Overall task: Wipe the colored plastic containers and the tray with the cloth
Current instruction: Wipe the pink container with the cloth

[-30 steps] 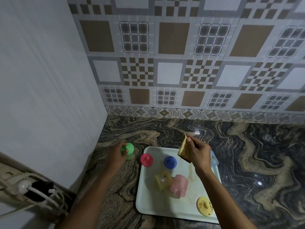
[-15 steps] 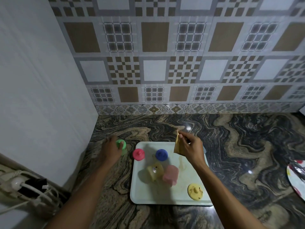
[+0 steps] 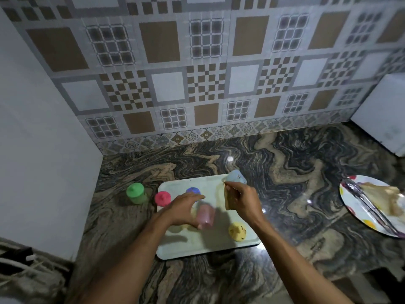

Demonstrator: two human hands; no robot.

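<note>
1. The left hand (image 3: pixel 186 207) reaches in over the middle of the tray (image 3: pixel 197 244), fingers stretched out above the pink container (image 3: pixel 205 217). It is blurred, so I cannot tell whether it has hold of the container or only hangs over it.
2. The right hand (image 3: pixel 243 200) is raised over the tray's far right part, thumb and fingers pinching the tan cloth (image 3: pixel 229 200), which hangs edge-on below the fingertips.
3. The tray itself is pale and rectangular and lies flat on the marbled desk (image 3: pixel 295 172).
4. The pink container is near the tray's centre, tilted rather than upright, and looks smeared.
5. The light blue container (image 3: pixel 236 176) is at the tray's far right corner, just behind the cloth.
6. The blue container (image 3: pixel 192 190) stands toward the tray's far side, just beyond the left hand's knuckles.
7. The red container (image 3: pixel 162 198) is at the tray's left edge; I cannot tell whether it stands on the rim or just off it.
8. The yellow container (image 3: pixel 237 231) stands on the tray's near right part, apart from both hands.
9. The green container (image 3: pixel 136 193) stands upright on the desk, left of the tray and beside the red one.
10. Well to the right of the tray lies a spotted plate (image 3: pixel 352 210) with metal tongs (image 3: pixel 370 209) across it.
</note>
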